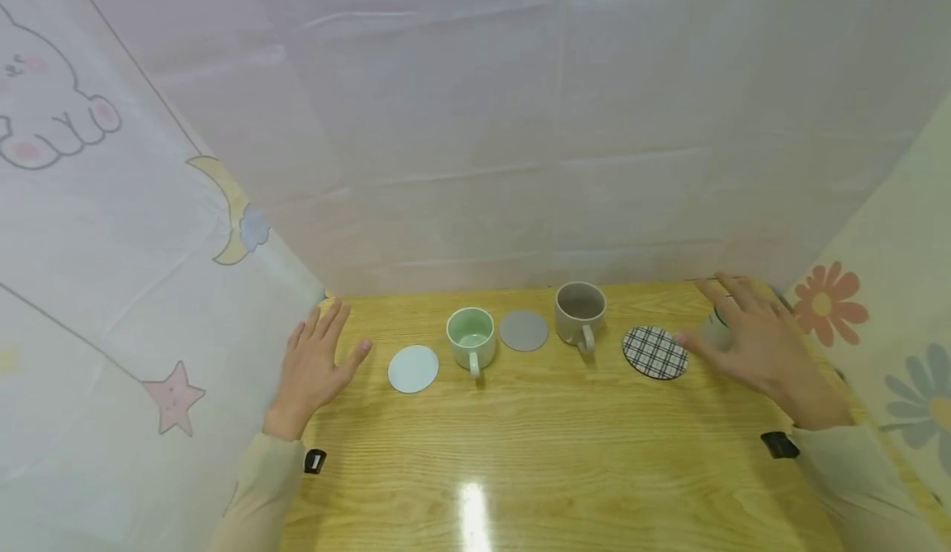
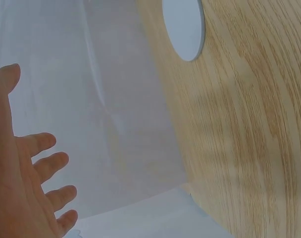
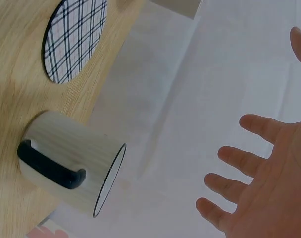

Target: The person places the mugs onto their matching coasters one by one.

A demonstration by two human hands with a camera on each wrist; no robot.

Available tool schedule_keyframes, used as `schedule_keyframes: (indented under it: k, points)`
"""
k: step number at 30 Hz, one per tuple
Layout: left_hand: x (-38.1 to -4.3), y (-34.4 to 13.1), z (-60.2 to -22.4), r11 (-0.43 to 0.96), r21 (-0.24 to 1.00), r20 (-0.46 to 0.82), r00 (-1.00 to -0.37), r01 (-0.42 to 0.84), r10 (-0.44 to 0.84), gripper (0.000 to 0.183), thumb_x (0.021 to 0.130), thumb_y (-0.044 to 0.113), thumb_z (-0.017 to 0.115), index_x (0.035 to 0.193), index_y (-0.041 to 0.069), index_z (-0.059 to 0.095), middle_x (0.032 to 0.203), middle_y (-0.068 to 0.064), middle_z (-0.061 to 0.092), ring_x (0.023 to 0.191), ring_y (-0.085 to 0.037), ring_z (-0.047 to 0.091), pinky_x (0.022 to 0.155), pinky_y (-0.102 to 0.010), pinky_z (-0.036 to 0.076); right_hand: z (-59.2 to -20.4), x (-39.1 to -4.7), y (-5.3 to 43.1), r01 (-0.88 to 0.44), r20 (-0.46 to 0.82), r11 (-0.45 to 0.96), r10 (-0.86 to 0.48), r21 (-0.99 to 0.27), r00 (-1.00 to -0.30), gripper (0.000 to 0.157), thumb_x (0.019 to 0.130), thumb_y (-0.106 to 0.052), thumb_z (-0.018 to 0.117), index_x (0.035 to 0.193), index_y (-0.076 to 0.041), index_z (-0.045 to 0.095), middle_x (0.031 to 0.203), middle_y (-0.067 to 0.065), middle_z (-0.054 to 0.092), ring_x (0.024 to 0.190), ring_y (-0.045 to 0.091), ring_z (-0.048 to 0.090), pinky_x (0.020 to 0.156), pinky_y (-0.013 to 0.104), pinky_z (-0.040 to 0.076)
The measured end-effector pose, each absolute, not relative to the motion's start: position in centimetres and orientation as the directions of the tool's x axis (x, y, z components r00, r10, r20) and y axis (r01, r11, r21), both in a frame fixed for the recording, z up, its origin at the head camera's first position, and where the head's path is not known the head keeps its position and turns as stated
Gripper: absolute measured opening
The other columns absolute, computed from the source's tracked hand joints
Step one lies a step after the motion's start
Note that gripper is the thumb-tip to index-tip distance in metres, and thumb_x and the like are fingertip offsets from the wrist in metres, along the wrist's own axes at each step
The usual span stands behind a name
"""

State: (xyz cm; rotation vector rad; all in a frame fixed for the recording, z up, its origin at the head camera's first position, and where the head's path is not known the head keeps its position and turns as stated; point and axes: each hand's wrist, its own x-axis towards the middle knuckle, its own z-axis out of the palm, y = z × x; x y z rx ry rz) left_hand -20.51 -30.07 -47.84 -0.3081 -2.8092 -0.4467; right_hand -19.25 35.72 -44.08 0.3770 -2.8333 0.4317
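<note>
My left hand (image 1: 315, 370) hovers at the table's left side with its fingers spread and holds nothing. Nearest to it lies a white round coaster (image 1: 413, 369). At the right, my right hand (image 1: 754, 346), fingers also spread, is held above a white mug (image 3: 71, 156) with a black handle and dark rim. In the head view that hand hides most of this mug. Beside it lies a plaid round coaster (image 1: 655, 352). A light green mug (image 1: 471, 337) and a grey-brown mug (image 1: 580, 313) stand upright, handles toward me, with a grey round coaster (image 1: 523, 330) between them.
The wooden table (image 1: 550, 453) ends at a pale cloth (image 1: 475, 139) hanging along its back. Printed sheets rise at both sides, with a moon (image 1: 230, 209) at the left and a red flower (image 1: 830, 303) at the right. A dark band (image 1: 780, 445) is at the right wrist.
</note>
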Motion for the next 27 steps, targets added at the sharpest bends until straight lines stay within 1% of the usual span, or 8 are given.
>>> schedule_keyframes:
  k: [1,2,5,8,13,15,22,27]
  points:
    - [-20.4,-30.0,-47.8,0.928,0.272,0.307,-0.937,0.253,0.165,0.084,0.105,0.061,0.057,0.169,0.012,0.034,0.176,-0.014,0.03,0.162,-0.049,0.019,0.127,-0.073,0.017,-44.1,-19.2,35.5,-0.294,0.29,0.92,-0.217,-0.259,-0.932,0.098,0.093,-0.06,0.075,0.168,-0.012,0.033,0.17,0.028,0.031,0.154,0.057,0.027,0.116,0.084,0.019]
    - [-20.4,-30.0,-47.8,0.928,0.271,0.309,-0.936,0.255,0.166,0.084,0.105,0.06,0.057,0.168,0.011,0.035,0.175,-0.015,0.03,0.162,-0.049,0.02,0.127,-0.073,0.017,-44.2,-19.1,35.3,-0.299,0.293,0.916,-0.218,-0.269,-0.931,0.098,0.093,-0.059,0.075,0.168,-0.011,0.034,0.17,0.028,0.032,0.152,0.057,0.029,0.116,0.083,0.019]
    - [-20.2,-29.8,-47.9,0.927,0.271,0.317,-0.933,0.261,0.17,0.083,0.105,0.059,0.058,0.167,0.008,0.037,0.174,-0.016,0.032,0.161,-0.049,0.021,0.126,-0.072,0.019,-44.5,-18.7,34.5,-0.318,0.301,0.897,-0.226,-0.307,-0.927,0.094,0.094,-0.055,0.076,0.167,-0.01,0.036,0.171,0.027,0.032,0.149,0.058,0.035,0.111,0.085,0.022]
    - [-20.2,-29.8,-48.0,0.924,0.274,0.324,-0.93,0.266,0.172,0.082,0.105,0.059,0.058,0.166,0.007,0.039,0.173,-0.017,0.034,0.161,-0.049,0.022,0.126,-0.072,0.019,-44.6,-18.2,33.7,-0.335,0.306,0.881,-0.235,-0.335,-0.922,0.092,0.095,-0.052,0.077,0.166,-0.009,0.038,0.172,0.025,0.031,0.148,0.059,0.037,0.108,0.085,0.027]
    - [-20.3,-29.8,-48.4,0.924,0.273,0.326,-0.929,0.269,0.174,0.081,0.105,0.06,0.058,0.164,0.007,0.041,0.171,-0.018,0.038,0.161,-0.05,0.022,0.126,-0.071,0.02,-44.7,-17.8,32.2,-0.375,0.328,0.859,-0.263,-0.349,-0.907,0.09,0.094,-0.049,0.079,0.165,-0.008,0.04,0.169,0.025,0.036,0.143,0.06,0.041,0.102,0.082,0.036]
    - [-20.2,-29.8,-48.6,0.925,0.272,0.316,-0.932,0.265,0.174,0.082,0.105,0.06,0.057,0.165,0.007,0.04,0.172,-0.018,0.038,0.161,-0.05,0.022,0.126,-0.071,0.02,-44.8,-17.7,31.6,-0.384,0.331,0.85,-0.268,-0.361,-0.905,0.089,0.095,-0.048,0.079,0.164,-0.009,0.041,0.168,0.025,0.038,0.142,0.06,0.042,0.102,0.083,0.035]
    - [-19.9,-29.6,-48.9,0.925,0.277,0.303,-0.937,0.26,0.173,0.081,0.106,0.059,0.056,0.165,0.008,0.04,0.172,-0.017,0.037,0.161,-0.049,0.023,0.128,-0.069,0.019,-45.2,-17.5,30.2,-0.412,0.339,0.826,-0.289,-0.385,-0.896,0.084,0.096,-0.045,0.078,0.163,-0.009,0.043,0.166,0.025,0.041,0.146,0.058,0.039,0.109,0.09,0.022]
    - [-19.5,-29.6,-49.3,0.923,0.289,0.306,-0.938,0.253,0.161,0.08,0.105,0.059,0.056,0.166,0.009,0.04,0.172,-0.015,0.037,0.162,-0.048,0.023,0.128,-0.069,0.018,-45.3,-17.4,29.5,-0.433,0.368,0.829,-0.302,-0.353,-0.879,0.081,0.095,-0.044,0.079,0.161,-0.01,0.048,0.163,0.023,0.046,0.143,0.056,0.044,0.107,0.082,0.034]
